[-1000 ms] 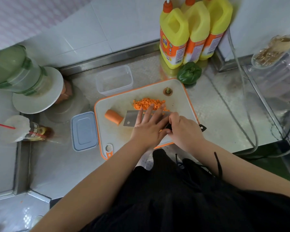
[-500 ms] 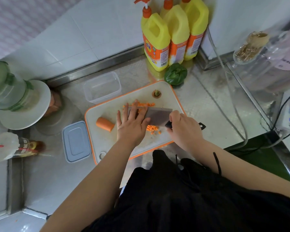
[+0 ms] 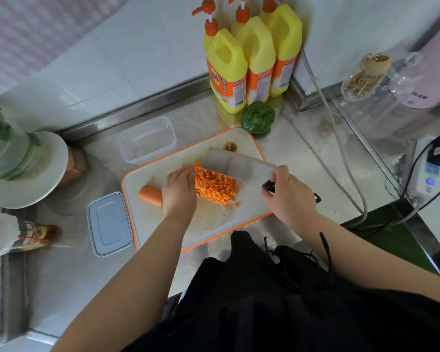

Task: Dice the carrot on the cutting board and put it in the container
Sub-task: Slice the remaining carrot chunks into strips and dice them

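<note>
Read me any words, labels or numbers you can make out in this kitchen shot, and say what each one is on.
None reads clearly.
Yellow detergent bottles: orange labels with print and barcodes, too small.
Pink appliance: short dark marking, blurred.
Lying bottle: label smeared.
Power strip: no legible text.

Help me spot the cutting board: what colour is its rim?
Orange, around the white cutting board; head view.

Counter (image 3: pixel 302 153) is brushed stainless steel, reflective; cleaver (image 3: pixel 234 162) blade is dull satin metal with a glossy black handle. Cutting board (image 3: pixel 214 219) is matt white plastic with an orange rim, container (image 3: pixel 148 139) is clear smooth plastic, its lid (image 3: pixel 109 224) frosted grey-blue plastic. Wall tiles (image 3: pixel 127 62) are glossy white ceramic; detergent bottles (image 3: pixel 249 59) are shiny yellow plastic with printed labels.
</note>
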The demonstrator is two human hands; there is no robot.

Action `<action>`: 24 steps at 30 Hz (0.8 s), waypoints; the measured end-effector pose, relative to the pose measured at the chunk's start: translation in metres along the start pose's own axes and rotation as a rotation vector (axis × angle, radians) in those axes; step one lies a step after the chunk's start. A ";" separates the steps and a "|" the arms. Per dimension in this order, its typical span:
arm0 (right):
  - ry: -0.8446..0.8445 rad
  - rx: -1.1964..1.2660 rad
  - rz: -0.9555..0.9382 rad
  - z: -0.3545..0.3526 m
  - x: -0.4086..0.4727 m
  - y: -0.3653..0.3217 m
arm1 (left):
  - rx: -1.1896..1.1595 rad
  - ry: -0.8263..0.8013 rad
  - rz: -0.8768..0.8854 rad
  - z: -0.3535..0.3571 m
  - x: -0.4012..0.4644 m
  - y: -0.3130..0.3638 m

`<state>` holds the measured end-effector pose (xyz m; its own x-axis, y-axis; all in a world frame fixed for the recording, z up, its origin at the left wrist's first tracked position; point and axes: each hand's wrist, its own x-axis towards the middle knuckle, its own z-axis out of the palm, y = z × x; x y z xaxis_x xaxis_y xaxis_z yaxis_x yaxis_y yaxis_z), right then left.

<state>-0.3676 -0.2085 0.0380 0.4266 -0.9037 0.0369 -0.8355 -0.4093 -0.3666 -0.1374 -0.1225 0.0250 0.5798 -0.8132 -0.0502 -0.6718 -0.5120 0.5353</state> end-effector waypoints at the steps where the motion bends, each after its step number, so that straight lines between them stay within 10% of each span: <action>1: -0.026 0.017 0.035 -0.001 0.001 -0.003 | -0.025 0.020 -0.004 0.000 0.000 0.003; 14: -0.132 0.229 0.150 -0.003 0.003 -0.038 | -0.047 0.030 0.047 0.002 -0.006 0.006; 24: -0.267 0.393 0.147 0.002 0.000 -0.063 | 0.011 0.049 -0.388 -0.019 0.002 -0.064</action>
<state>-0.3140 -0.1823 0.0595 0.4309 -0.8637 -0.2617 -0.7216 -0.1556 -0.6746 -0.0838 -0.0861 0.0067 0.8129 -0.5445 -0.2067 -0.4031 -0.7821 0.4752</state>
